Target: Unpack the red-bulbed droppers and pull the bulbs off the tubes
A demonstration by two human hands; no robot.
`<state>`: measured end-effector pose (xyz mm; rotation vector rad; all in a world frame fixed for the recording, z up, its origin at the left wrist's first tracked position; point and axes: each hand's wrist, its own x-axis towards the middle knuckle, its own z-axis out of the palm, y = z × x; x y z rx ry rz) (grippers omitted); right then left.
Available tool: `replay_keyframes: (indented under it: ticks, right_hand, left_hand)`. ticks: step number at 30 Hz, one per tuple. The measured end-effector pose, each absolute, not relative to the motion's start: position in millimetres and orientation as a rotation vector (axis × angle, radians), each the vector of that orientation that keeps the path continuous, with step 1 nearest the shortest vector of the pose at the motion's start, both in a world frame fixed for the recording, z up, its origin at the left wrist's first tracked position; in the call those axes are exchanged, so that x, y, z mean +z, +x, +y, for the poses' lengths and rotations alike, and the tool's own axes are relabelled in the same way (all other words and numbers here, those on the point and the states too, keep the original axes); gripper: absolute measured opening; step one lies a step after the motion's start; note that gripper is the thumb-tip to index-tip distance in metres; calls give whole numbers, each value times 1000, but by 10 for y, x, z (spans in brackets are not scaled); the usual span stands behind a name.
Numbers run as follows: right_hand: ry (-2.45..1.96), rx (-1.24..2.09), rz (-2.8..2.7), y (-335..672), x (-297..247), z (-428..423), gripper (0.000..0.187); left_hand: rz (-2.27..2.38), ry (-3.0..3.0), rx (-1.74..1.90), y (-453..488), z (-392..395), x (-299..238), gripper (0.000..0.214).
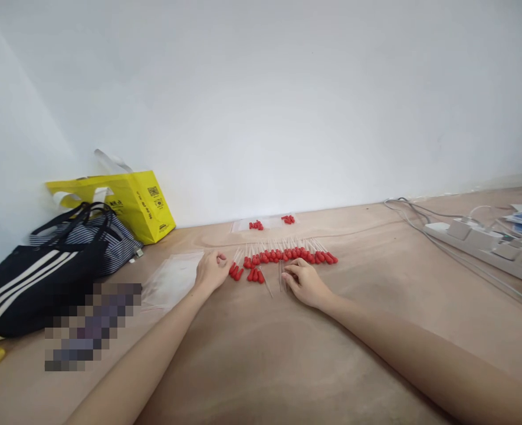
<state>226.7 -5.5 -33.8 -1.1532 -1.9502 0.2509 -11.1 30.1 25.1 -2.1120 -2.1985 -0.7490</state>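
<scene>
While apparently handling thin clear tubes (281, 277) with the right hand (304, 283), just in front of red-bulbed droppers (279, 255) fanned across the table (252, 354), with the left hand (212, 270) curled beside their left end, cannot tell either grip as pinching or loose, but probably needs light fingertip control next.

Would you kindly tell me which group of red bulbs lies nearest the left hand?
The small group of red bulbs at the far left, just beside the left hand; the rest lie farther right.
</scene>
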Motion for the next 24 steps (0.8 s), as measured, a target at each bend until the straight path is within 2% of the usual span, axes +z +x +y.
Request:
replay_keyframes:
  ticks: [3,10,15,20,24]
  right_hand:
    - [-1148,261,-1930,2272,-318,-67,18]
    - [-1113,238,-1866,2372,-302,-128,23]
    - [-1105,256,-1860,2488,-312,-221,19]
    - [-1051,263,-1869,2524,-323,-294,18]
    - [-1001,141,-1901,2530,-297,-367,26]
  left_hand:
    - [-2254,-2150,-656,-152,401,262,32]
    - [-2321,-2278,-412,-26,476,313,26]
    - [-2280,-2233,-361,80,457,375,28]
    - [-2132,-2252,-444,126,165,427,23]
    - [-1763,-2496,-534,201,-214,296,19]
